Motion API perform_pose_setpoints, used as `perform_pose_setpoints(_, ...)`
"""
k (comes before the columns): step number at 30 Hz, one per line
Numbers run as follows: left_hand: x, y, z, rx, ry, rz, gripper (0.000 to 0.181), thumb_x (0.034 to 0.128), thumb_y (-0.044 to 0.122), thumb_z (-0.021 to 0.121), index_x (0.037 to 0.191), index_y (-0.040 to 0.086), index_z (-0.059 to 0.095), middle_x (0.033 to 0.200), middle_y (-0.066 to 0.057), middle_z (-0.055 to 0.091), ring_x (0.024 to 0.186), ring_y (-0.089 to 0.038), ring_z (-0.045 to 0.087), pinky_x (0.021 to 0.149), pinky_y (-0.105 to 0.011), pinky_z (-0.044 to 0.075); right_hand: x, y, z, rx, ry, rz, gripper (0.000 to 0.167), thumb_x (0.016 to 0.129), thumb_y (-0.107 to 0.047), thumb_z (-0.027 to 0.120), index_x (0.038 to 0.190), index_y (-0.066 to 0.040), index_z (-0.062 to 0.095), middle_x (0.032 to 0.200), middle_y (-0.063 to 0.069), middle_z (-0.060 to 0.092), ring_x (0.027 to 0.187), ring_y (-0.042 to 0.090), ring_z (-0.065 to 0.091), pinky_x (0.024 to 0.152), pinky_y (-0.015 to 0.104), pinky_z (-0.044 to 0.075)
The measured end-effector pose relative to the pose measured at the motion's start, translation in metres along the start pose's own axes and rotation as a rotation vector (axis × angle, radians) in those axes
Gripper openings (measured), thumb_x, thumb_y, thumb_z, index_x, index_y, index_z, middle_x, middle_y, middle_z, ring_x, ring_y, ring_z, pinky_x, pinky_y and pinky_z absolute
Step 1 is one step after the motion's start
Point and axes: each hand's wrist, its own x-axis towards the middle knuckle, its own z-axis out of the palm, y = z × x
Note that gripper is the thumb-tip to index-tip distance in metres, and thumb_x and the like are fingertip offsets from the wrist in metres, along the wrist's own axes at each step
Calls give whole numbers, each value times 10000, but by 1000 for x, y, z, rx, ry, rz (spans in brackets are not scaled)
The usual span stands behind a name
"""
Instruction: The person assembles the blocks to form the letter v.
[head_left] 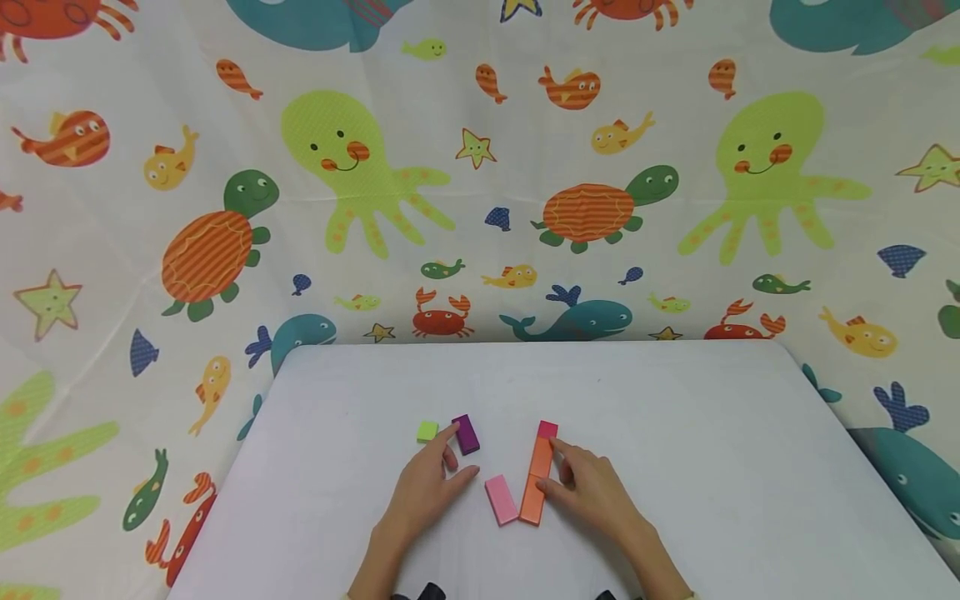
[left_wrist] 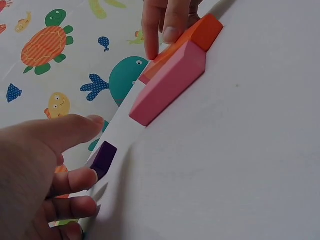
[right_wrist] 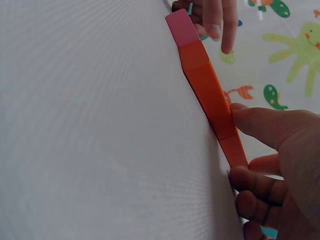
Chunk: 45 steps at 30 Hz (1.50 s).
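Observation:
A crimson block [head_left: 547, 429] and two orange blocks [head_left: 541, 457] [right_wrist: 209, 90] lie end to end in a slanting row. My right hand [head_left: 592, 492] [right_wrist: 285, 165] touches the row's right side with thumb and index fingertip. Left of the row's near end, a pink block [head_left: 501, 500] [left_wrist: 172, 82] lies tilted, its near corner close to the orange one. My left hand [head_left: 427, 496] [left_wrist: 50, 175] has thumb and index finger spread, the index tip at a purple block [head_left: 466, 434] [left_wrist: 104, 157]; contact is unclear. Beside that fingertip is a lime green block [head_left: 427, 432].
The blocks lie on a white table [head_left: 675, 400]. A cloth [head_left: 480, 183] printed with sea animals hangs behind the table's far edge and shows along both sides. Parts of dark objects show at the bottom edge of the head view, near both wrists.

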Motion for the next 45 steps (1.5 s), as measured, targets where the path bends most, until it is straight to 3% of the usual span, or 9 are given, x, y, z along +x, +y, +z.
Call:
perform_pose_setpoints(16,25,-9,-8,11,-62,-68,837,857,499,745,1528,127,410,784,97,530,665,-69,443,626,-232,393,-2,-1,-1,13,-4,-7,674,845,-468,764,1392,-119,585,711,-151,457,635,-1,398,615,207,354)
perform_pose_setpoints(35,28,-7,-8,76,-63,-60,693,868,433,753,1425,76,548,728,78,492,661,-67,425,633,-246,365,-1,-1,0,1,-13,25,678,843,-467,767,1398,-124,583,700,-138,455,631,11,400,616,213,343)
perform_pose_setpoints(45,28,-7,-7,87,-62,-82,668,884,408,743,1424,70,542,724,69,490,666,-75,434,660,-255,383,-1,1,2,0,9,3,666,844,-470,763,1388,-126,592,691,-143,450,620,3,394,610,210,341)
